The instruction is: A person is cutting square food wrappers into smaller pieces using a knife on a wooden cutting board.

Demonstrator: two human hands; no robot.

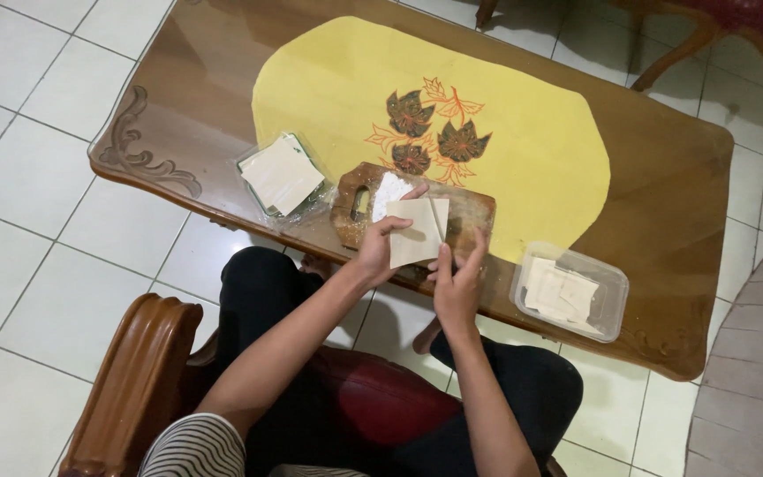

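Note:
My left hand (pixel 380 246) pinches the left edge of a pale square dough sheet (pixel 416 232), holding it just above a wooden cutting board (pixel 479 210). Just right of the sheet's lower edge, my right hand (pixel 458 281) is closed around a thin stick-like tool that lies across the sheet. A small heap of white flour (pixel 389 189) sits on the board's left part, beside its handle hole.
An open plastic pack of stacked square sheets (pixel 282 174) lies left of the board. A clear plastic tub (pixel 611 287) with folded pieces stands at the right. A yellow mat with leaf embroidery (pixel 523 132) covers the glass-topped wooden table (pixel 673 177). A wooden chair arm (pixel 139 371) is lower left.

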